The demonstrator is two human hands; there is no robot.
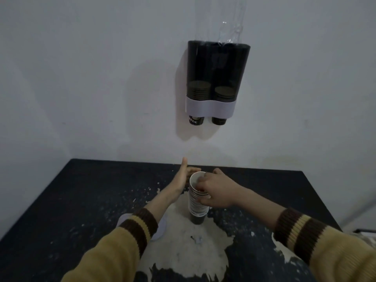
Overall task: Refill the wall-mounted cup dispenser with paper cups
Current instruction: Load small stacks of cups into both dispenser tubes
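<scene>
A stack of paper cups (197,208) stands upright on the black table (81,196). My right hand (215,190) grips the upper cups of the stack from the right, fingers curled over the rim. My left hand (181,178) is at the stack's left side with the thumb pointing up; its fingers reach behind the cups and are partly hidden. On the wall above hangs the twin-tube cup dispenser (217,78), dark with a white band, holding a low stack of cups in each tube. One cup bottom pokes out under each tube.
A clear plastic sleeve (230,17) hangs above the dispenser's top. A white round lid (160,231) lies on the table under my left forearm. The tabletop is worn, with large pale patches of peeled surface near me. The wall closes the table's far edge.
</scene>
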